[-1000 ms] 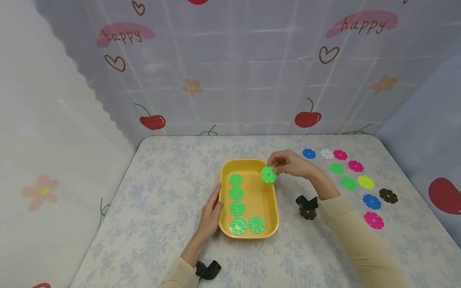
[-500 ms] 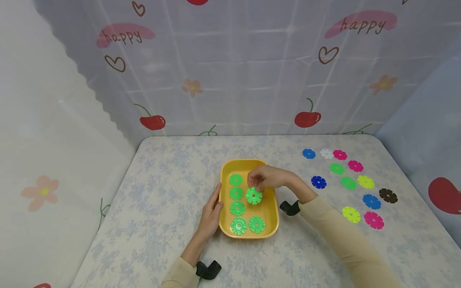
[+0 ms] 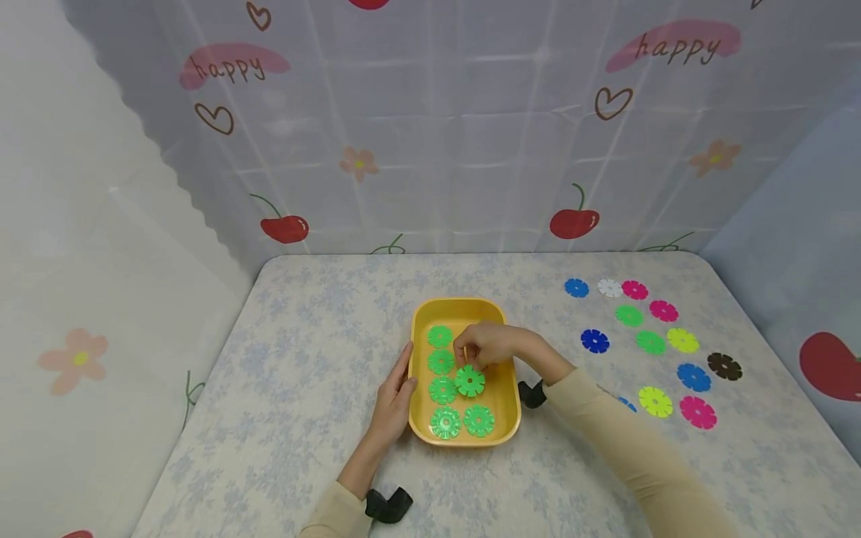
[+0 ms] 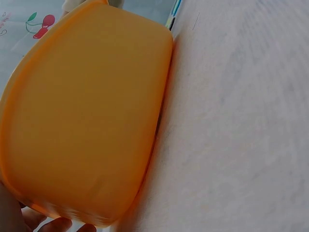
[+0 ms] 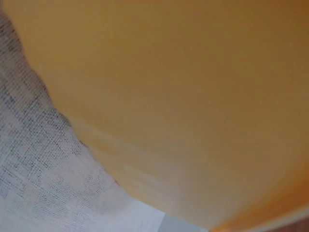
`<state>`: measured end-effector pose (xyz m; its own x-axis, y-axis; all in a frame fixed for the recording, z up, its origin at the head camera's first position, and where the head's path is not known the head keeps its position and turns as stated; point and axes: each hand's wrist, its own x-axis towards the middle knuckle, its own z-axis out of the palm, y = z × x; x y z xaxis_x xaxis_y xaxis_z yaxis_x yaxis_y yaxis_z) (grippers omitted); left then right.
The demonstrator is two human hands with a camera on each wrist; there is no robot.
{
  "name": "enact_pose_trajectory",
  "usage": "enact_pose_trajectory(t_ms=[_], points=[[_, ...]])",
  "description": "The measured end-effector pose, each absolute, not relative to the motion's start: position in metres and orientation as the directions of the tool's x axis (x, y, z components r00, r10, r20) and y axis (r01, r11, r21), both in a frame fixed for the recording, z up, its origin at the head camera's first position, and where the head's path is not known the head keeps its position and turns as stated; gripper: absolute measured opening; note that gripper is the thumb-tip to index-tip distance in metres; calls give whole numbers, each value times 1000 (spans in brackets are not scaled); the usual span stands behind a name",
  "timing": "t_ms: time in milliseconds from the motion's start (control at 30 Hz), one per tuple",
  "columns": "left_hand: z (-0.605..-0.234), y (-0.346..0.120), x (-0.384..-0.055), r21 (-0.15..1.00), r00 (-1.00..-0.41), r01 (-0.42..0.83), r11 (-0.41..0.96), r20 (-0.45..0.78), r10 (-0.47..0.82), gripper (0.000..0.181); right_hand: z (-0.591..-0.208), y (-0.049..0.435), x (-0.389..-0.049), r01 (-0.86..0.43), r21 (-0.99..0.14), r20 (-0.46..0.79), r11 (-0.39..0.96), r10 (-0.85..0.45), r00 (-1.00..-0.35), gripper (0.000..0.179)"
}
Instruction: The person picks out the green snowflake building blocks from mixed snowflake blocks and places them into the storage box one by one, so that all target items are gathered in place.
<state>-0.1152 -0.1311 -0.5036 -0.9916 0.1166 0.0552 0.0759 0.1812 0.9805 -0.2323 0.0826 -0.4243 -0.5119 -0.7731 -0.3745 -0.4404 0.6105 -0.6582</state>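
A yellow plastic tray (image 3: 501, 433) lies on the table with several green snowflake discs inside: a column along its left side, plus another disc (image 3: 479, 421) at the near right. My left hand (image 3: 392, 396) grips the tray's left side, thumb near the rim; its fingertips (image 4: 57, 224) show by the tray wall in the left wrist view. Over the tray's middle, my right hand (image 3: 486, 345) pinches a green snowflake disc (image 3: 469, 381) by its far edge. That disc slightly overlaps the column in view; whether it touches the tray floor, I cannot tell. The right wrist view shows only the tray's outer wall (image 5: 169, 96) and tablecloth.
Loose snowflake discs lie at the right: two green (image 3: 629, 315), a dark blue (image 3: 595, 341), a white (image 3: 610, 288), a brown (image 3: 725, 366), and several pink, yellow and blue ones. My right forearm partly covers a blue disc (image 3: 627, 404). Patterned curtains stand behind and at both sides.
My right hand has carried the green disc from the tray's far right rim leftward and nearer, down to beside the column. The left hand and tray have stayed put.
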Motion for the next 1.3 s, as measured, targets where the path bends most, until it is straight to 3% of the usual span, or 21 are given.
enact_pose_trajectory(t_ms=[700, 1300], points=[[-503, -132, -115, 977, -991, 84, 194, 62, 117, 54, -434, 74, -227, -509, -461, -462, 727, -686, -561, 28], [-504, -132, -115, 979, -985, 116, 168, 92, 145, 55, -438, 73, -223, -516, -448, -447, 730, -683, -578, 33]])
